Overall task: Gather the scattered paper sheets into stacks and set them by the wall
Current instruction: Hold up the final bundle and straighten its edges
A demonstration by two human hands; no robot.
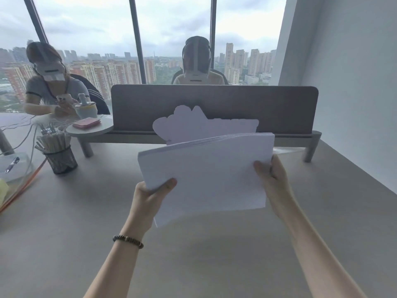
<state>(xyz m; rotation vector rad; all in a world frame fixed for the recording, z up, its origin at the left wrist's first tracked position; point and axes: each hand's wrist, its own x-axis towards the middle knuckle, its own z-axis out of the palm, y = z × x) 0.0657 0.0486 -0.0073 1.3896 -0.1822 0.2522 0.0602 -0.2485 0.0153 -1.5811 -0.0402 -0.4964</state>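
While spread wide under everything, grey desk [64, 233], reaching to the white wall [354, 104] on the right. Along the far edge, a grey divider panel [214, 104] on a low raised shelf [129, 137] with short legs. Beyond the panel, tall windows [86, 29] over a city skyline, and two seated people, one directly behind the panel, one at far left with a phone [64, 98] in hand. Held up above the middle of the desk, clear of its surface: thick stack of white paper [206, 175], top edges fanned and bowed, tilted toward the panel. Behind the stack, a pale cut-out shape of unclear kind. Left hand [150, 198] gripping the stack's lower left corner, thumb curled over the front face. Right hand [272, 175] gripping the right edge, thumb on the front, fingers hidden behind the sheets. At left on the desk, black mesh cup [61, 162] full of pale sticks, near cables [25, 134] and a pen [11, 164]. Pink case [87, 123] on the shelf's round end. Dark beaded bracelet [128, 241] on the left wrist.
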